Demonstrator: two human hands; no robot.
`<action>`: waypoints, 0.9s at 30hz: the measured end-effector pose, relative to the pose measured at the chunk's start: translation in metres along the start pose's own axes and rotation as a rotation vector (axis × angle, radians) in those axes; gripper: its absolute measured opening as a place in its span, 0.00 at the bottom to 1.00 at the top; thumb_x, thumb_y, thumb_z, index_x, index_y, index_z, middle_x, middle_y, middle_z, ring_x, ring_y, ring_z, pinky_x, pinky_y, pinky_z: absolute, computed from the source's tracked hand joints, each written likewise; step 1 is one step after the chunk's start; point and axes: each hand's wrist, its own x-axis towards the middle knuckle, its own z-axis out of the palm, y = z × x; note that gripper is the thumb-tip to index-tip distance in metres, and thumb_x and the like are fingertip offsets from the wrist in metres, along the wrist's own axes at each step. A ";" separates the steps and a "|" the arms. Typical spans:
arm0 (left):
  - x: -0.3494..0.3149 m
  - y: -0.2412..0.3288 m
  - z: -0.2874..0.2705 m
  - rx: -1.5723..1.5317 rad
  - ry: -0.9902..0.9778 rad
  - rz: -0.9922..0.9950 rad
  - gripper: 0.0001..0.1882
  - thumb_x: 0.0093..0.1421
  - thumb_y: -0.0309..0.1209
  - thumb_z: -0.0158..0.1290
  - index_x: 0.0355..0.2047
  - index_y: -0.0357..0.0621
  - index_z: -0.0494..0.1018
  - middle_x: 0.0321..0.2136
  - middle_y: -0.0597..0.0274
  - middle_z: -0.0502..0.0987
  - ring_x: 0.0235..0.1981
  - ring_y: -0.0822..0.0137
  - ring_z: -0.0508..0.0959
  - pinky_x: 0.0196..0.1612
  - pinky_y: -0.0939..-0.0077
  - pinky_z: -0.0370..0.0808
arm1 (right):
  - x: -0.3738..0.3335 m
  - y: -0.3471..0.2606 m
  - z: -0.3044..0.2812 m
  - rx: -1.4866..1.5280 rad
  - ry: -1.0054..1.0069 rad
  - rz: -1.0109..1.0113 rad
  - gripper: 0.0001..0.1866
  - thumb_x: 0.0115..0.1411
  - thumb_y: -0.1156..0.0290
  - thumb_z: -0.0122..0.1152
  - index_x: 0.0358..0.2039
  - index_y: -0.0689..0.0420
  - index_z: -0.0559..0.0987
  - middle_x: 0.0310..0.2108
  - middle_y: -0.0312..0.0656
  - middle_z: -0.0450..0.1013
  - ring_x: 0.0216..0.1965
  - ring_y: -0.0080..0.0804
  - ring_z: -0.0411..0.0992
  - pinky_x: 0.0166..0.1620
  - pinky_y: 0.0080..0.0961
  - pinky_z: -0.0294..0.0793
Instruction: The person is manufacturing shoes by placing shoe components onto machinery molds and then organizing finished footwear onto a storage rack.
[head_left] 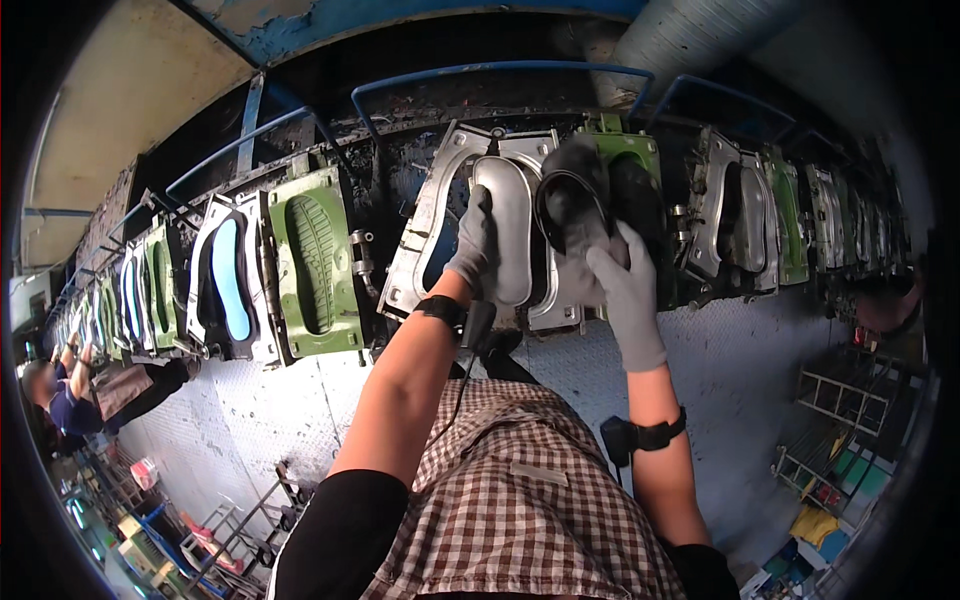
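Note:
My left hand (475, 240), in a grey glove with dark fingers, closes along the left edge of a silver sole-shaped mould piece (507, 230). This piece stands raised over an open metal mould frame (410, 262). To its right is a black hollow thing (568, 205) with a rounded mouth, smeared by motion; its kind is unclear. My right hand (625, 285), in a pale grey glove, has its thumb and fingers at the lower end of that black thing. A greyish blur hides part of the contact. Behind it sits a green mould half (630, 160).
More moulds line the bench both ways, including a green mould plate (318, 265) and a mould with a light blue insole (230, 280). Blue rails (500, 67) arch behind. A co-worker (75, 395) is far left; a metal rack (850, 395) stands right.

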 end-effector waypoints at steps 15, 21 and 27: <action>-0.095 -0.087 -0.048 -0.673 -0.194 -0.460 0.43 0.66 0.72 0.37 0.60 0.46 0.68 0.50 0.53 0.77 0.49 0.53 0.78 0.59 0.56 0.74 | -0.019 0.059 0.082 -0.936 -0.563 -0.339 0.15 0.62 0.61 0.62 0.48 0.50 0.80 0.42 0.46 0.80 0.42 0.49 0.80 0.46 0.43 0.80; -0.082 -0.090 -0.065 -0.658 -0.213 -0.221 0.35 0.72 0.61 0.40 0.61 0.44 0.69 0.54 0.52 0.76 0.55 0.52 0.75 0.61 0.57 0.71 | -0.034 0.057 0.062 -0.706 -0.674 -0.168 0.20 0.64 0.58 0.62 0.52 0.54 0.78 0.42 0.49 0.78 0.39 0.44 0.80 0.40 0.38 0.77; -0.075 0.008 -0.023 -0.171 -0.027 -0.073 0.29 0.63 0.27 0.57 0.63 0.41 0.62 0.50 0.56 0.75 0.48 0.59 0.76 0.51 0.62 0.77 | 0.007 0.090 0.054 -0.907 -0.208 -0.290 0.22 0.65 0.72 0.59 0.59 0.62 0.72 0.27 0.42 0.76 0.26 0.30 0.74 0.31 0.29 0.76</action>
